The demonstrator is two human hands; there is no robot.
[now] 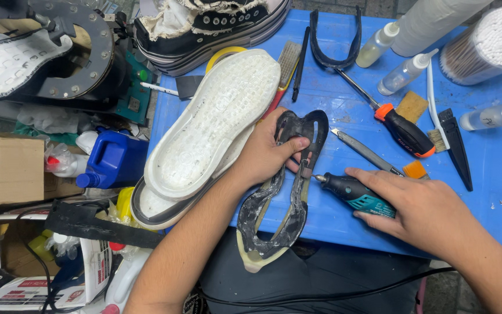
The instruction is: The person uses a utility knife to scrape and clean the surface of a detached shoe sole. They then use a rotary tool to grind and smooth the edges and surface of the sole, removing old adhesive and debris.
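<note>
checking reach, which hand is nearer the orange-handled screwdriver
Right. The right hand lies just below the screwdriver; the left hand is farther off, across the black sole piece.

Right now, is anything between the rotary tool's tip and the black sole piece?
Nothing visible. The right hand holds the rotary tool with its tip right at the edge of the black sole piece, which the left hand pins to the blue table. The utility knife lies behind the tool, off that line.
</note>
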